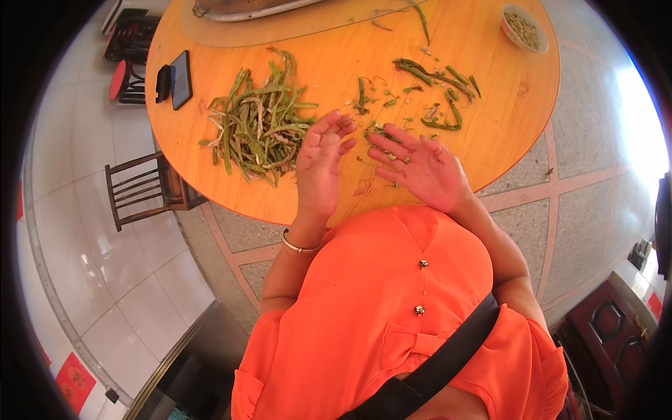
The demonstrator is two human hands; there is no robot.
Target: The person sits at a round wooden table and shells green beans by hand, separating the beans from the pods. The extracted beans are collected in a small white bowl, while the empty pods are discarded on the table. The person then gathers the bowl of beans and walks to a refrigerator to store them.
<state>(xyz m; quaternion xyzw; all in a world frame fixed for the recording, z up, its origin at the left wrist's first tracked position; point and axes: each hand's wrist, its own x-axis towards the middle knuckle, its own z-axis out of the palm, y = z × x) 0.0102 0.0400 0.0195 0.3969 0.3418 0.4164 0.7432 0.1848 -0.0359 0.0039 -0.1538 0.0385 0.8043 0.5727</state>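
Note:
My left hand is raised just over the near edge of the round wooden table, its fingers loosely apart with nothing visible in them. A tangled heap of green bean pods, some dried and brownish, lies close beside it. My right hand is turned palm up with the fingers spread. Small pale bean-like bits show at its fingers; whether they rest on them or lie beneath is unclear. Beyond it are scattered pod pieces and longer dark green pods.
A bowl of shelled beans stands at the far right table edge. A phone and a small black object lie at the left. At the back, a large metal tray sits on glass. A wooden chair stands left of the table.

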